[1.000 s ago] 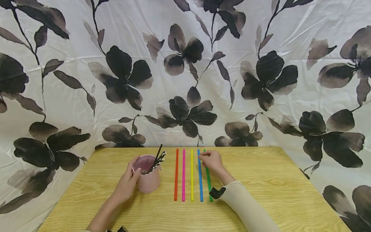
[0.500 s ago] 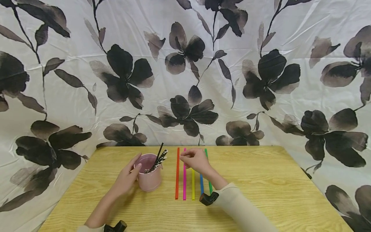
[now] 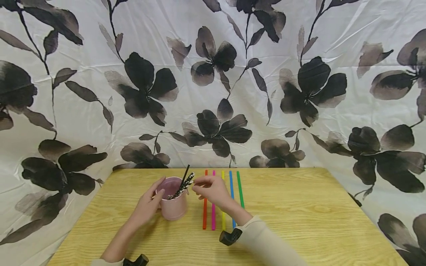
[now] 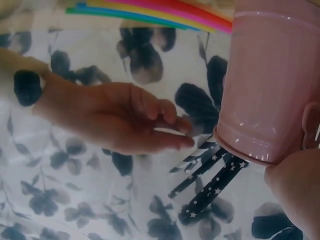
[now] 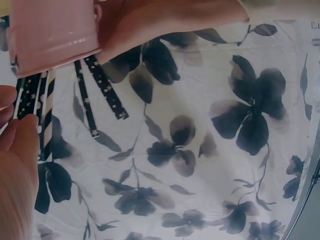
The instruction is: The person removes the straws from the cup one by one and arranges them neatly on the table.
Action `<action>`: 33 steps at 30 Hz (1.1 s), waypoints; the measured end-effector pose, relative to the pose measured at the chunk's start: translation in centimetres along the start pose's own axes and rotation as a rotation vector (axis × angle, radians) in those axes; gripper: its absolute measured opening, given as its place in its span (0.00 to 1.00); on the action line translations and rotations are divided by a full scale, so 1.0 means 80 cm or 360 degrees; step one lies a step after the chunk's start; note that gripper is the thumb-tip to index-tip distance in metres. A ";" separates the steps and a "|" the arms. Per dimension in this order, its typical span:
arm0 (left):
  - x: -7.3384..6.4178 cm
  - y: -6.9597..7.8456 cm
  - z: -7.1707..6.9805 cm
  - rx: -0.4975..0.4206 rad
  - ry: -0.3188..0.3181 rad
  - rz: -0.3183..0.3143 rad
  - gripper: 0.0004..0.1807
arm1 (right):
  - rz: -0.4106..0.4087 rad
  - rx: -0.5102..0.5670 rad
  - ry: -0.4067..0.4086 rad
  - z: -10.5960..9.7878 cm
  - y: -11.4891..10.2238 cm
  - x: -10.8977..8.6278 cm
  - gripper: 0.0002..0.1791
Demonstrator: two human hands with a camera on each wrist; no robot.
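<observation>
My left hand [image 3: 144, 207] holds a small pink metal bucket [image 3: 175, 210] on its left side, the thumb at the rim. Several black patterned paper straws [image 3: 185, 187] lean out over the bucket's right rim; stars and stripes show on them in the right wrist view. Just right of these straws is my right hand [image 3: 213, 190], its fingers bent loosely and the thumb apart from them. In the left wrist view, a small gap separates its fingertips from the straws [image 4: 216, 189]. Nothing shows between its fingers.
A row of coloured straws lies on the wooden table [image 3: 299, 207]: red [image 3: 204, 218], pink [image 3: 213, 218], yellow [image 3: 223, 221], blue [image 3: 231, 181] and green [image 3: 240, 186]. My right forearm passes over part of the row. A flowered cloth [image 3: 226, 88] hangs behind the table.
My right hand has moved left from the blue and green straws, across the row, to beside the black straws. The left hand stays on the bucket.
</observation>
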State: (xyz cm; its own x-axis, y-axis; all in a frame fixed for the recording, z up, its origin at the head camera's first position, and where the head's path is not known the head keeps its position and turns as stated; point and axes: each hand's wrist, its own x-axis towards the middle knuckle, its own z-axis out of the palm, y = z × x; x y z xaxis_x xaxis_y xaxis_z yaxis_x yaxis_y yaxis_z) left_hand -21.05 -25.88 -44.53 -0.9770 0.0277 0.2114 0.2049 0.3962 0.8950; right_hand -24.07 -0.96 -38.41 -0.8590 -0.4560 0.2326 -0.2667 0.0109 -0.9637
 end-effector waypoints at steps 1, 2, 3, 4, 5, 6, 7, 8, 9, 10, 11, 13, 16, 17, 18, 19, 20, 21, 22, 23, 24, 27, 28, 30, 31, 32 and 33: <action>0.000 0.000 0.001 -0.0011 0.0004 -0.0003 0.23 | -0.0010 0.0015 0.0002 0.002 0.000 0.000 0.12; 0.000 0.000 0.002 -0.0019 0.0009 -0.0007 0.24 | -0.0018 0.0030 0.0006 0.005 0.000 0.000 0.12; 0.000 0.000 0.002 -0.0023 0.0014 -0.0010 0.24 | -0.0027 0.0041 0.0013 0.007 -0.001 0.001 0.11; 0.000 0.000 0.003 -0.0035 0.0017 -0.0012 0.24 | -0.0038 0.0053 0.0020 0.009 -0.001 0.001 0.11; 0.000 -0.001 0.003 -0.0044 0.0017 -0.0015 0.24 | -0.0047 0.0061 0.0030 0.011 -0.001 0.001 0.11; 0.001 -0.001 0.003 -0.0054 0.0016 -0.0014 0.24 | -0.0058 0.0067 0.0044 0.013 -0.002 0.002 0.10; 0.001 -0.002 0.004 -0.0056 0.0015 -0.0014 0.23 | -0.0065 0.0071 0.0053 0.014 -0.002 0.002 0.10; 0.002 -0.003 0.004 -0.0069 0.0011 -0.0011 0.23 | -0.0069 0.0066 0.0068 0.016 -0.003 0.002 0.10; 0.002 -0.003 0.005 -0.0075 0.0012 -0.0010 0.24 | -0.0072 0.0063 0.0083 0.018 -0.003 0.002 0.10; 0.001 0.002 0.005 -0.0081 0.0016 0.0002 0.23 | -0.0075 0.0058 0.0103 0.019 0.001 0.004 0.10; 0.000 0.007 0.005 -0.0086 0.0023 0.0011 0.23 | -0.0086 0.0054 0.0120 0.021 0.004 0.006 0.10; -0.001 0.015 0.005 -0.0097 0.0044 0.0030 0.24 | -0.0108 0.0045 0.0140 0.025 0.006 0.008 0.09; -0.003 0.021 0.005 -0.0123 0.0073 0.0050 0.24 | -0.0177 0.0011 0.0165 0.031 0.006 0.009 0.09; -0.001 0.015 0.005 -0.0121 0.0085 0.0048 0.25 | -0.0204 0.0000 0.0162 0.034 0.001 0.007 0.09; 0.000 0.010 0.004 -0.0117 0.0098 0.0049 0.25 | -0.0223 -0.0019 0.0165 0.036 -0.003 0.005 0.09; 0.001 0.005 0.004 -0.0123 0.0106 0.0047 0.25 | -0.0250 -0.0046 0.0171 0.039 -0.005 0.005 0.09; 0.002 0.001 0.005 -0.0125 0.0117 0.0048 0.24 | -0.0279 -0.0069 0.0181 0.042 -0.005 0.005 0.08; 0.002 -0.002 0.005 -0.0118 0.0128 0.0051 0.24 | -0.0300 -0.0084 0.0188 0.044 -0.006 0.005 0.08; 0.002 -0.004 0.005 -0.0119 0.0137 0.0053 0.24 | -0.0316 -0.0095 0.0194 0.047 -0.006 0.005 0.07; 0.002 -0.005 0.005 -0.0120 0.0143 0.0054 0.23 | -0.0335 -0.0106 0.0196 0.049 -0.006 0.005 0.07; 0.002 -0.006 0.006 -0.0126 0.0141 0.0054 0.23 | -0.0344 -0.0113 0.0200 0.051 -0.005 0.005 0.06; 0.000 -0.002 0.005 -0.0138 0.0123 0.0046 0.23 | -0.0363 -0.0102 0.0196 0.055 -0.004 0.005 0.05; -0.001 0.002 0.005 -0.0139 0.0114 0.0042 0.24 | -0.0368 -0.0094 0.0192 0.055 -0.005 0.004 0.05; -0.004 0.010 0.005 -0.0152 0.0095 0.0038 0.24 | -0.0366 -0.0071 0.0187 0.053 -0.007 0.002 0.05; -0.005 0.014 0.006 -0.0155 0.0090 0.0039 0.24 | -0.0364 -0.0057 0.0186 0.051 -0.010 0.000 0.05; -0.006 0.019 0.006 -0.0157 0.0087 0.0043 0.24 | -0.0365 -0.0036 0.0184 0.049 -0.013 -0.001 0.05; -0.007 0.023 0.006 -0.0158 0.0084 0.0047 0.25 | -0.0363 -0.0011 0.0177 0.045 -0.017 -0.003 0.05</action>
State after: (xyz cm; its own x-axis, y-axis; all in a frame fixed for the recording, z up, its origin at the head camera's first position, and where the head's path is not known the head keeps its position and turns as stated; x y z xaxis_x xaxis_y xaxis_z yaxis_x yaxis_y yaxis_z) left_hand -20.19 -24.72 -43.15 -0.9665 -0.0114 0.2565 0.2411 0.3029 0.9220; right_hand -21.94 -4.09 -37.61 -0.8191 -0.3466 0.4572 -0.4617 -0.0749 -0.8839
